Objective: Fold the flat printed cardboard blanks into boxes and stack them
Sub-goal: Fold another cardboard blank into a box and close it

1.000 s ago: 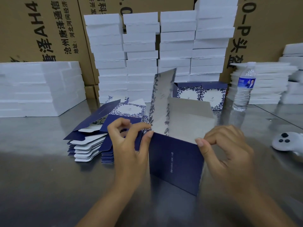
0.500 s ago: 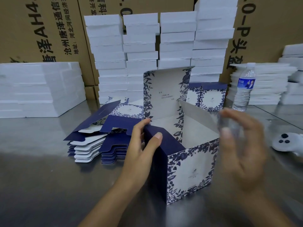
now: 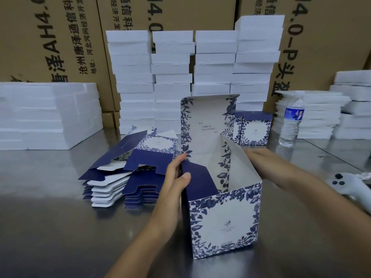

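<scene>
Box (image 3: pixel 224 223) now stands squared on the table (image 3: pixel 60 227) (lid (image 3: pixel 206 121) still up). Left hand (image 3: pixel 172 181) pinches the side flap (image 3: pixel 198 181); right hand (image 3: pixel 267 163) has reached its right side, grip hidden. Closing remains.

A dull, reflective metal tabletop (image 3: pixel 50 227) under soft even light, backed by tall brown printed cartons (image 3: pixel 60 37), stacks of white foam slabs (image 3: pixel 172 77), a water bottle (image 3: pixel 291 123) and possibly a white controller (image 3: pixel 349 187) at right.
</scene>
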The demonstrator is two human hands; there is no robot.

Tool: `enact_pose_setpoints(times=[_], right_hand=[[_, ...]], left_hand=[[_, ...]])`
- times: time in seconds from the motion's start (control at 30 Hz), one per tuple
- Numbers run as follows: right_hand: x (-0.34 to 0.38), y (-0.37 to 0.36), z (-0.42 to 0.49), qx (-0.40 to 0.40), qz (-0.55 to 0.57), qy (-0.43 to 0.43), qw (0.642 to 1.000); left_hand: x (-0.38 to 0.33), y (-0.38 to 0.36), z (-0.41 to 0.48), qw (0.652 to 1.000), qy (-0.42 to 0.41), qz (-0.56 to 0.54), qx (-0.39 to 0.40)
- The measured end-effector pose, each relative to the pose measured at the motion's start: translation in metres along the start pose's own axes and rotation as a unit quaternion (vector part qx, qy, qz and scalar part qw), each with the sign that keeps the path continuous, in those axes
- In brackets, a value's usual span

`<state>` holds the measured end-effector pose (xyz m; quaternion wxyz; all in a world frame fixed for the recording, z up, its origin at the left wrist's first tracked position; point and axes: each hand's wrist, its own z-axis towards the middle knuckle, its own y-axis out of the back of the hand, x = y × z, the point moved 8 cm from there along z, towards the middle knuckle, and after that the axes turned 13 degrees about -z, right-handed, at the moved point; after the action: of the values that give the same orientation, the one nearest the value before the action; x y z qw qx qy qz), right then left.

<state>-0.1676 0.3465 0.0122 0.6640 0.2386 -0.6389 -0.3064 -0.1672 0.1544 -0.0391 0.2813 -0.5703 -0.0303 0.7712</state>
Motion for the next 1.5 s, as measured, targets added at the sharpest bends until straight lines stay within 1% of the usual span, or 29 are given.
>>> enact_pose_setpoints(times=[0.13,0.23,0.3,0.37,0.43,0.5,0.6,0.7,0.8,0.93,1.13,1.27,1.37,1.5], right_hand=[[-0.007,-0.003,0.011,-0.010,0.021,-0.040,0.999],[-0.007,-0.009,0.011,0.010,0.012,-0.050,0.999],[-0.007,-0.010,0.009,0.021,0.010,-0.055,0.998],[0.000,-0.007,0.009,0.015,-0.025,-0.029,0.999],[0.009,-0.003,0.009,0.001,-0.093,0.001,0.996],[0.013,-0.002,0.009,-0.005,-0.116,0.011,0.993],[0.012,-0.002,0.009,-0.010,-0.113,0.012,0.994],[0.007,-0.001,0.009,-0.038,-0.075,0.006,0.996],[0.007,0.001,0.003,-0.061,-0.062,0.023,0.996],[0.010,0.008,-0.007,-0.081,-0.082,0.050,0.992],[0.012,0.009,-0.017,-0.033,-0.131,0.055,0.989],[0.018,0.008,-0.016,-0.009,-0.167,0.069,0.983],[0.015,0.006,-0.013,-0.010,-0.155,0.064,0.986],[0.002,0.007,-0.011,-0.047,-0.099,0.032,0.993]], left_hand=[[-0.001,-0.001,-0.001,1.000,0.008,-0.018,0.007],[-0.001,0.000,-0.002,1.000,0.016,-0.011,-0.006],[-0.006,-0.003,-0.004,1.000,0.008,0.012,-0.007],[-0.009,-0.005,-0.005,1.000,0.005,0.027,-0.013],[-0.009,-0.003,-0.004,1.000,0.003,0.019,-0.022],[-0.010,-0.001,-0.004,1.000,-0.001,0.004,-0.030],[-0.011,-0.001,-0.004,0.999,-0.004,0.002,-0.036],[-0.011,-0.001,-0.003,0.999,-0.001,0.008,-0.045],[-0.011,0.000,-0.001,0.998,0.003,0.021,-0.054],[-0.009,0.001,-0.001,0.997,0.011,0.043,-0.061],[-0.008,-0.002,-0.002,0.997,0.021,0.046,-0.053],[-0.005,-0.005,-0.002,0.999,0.012,0.018,-0.043],[-0.002,-0.007,-0.003,0.999,0.011,0.011,-0.041],[-0.003,-0.005,-0.002,0.999,0.006,0.013,-0.049]])
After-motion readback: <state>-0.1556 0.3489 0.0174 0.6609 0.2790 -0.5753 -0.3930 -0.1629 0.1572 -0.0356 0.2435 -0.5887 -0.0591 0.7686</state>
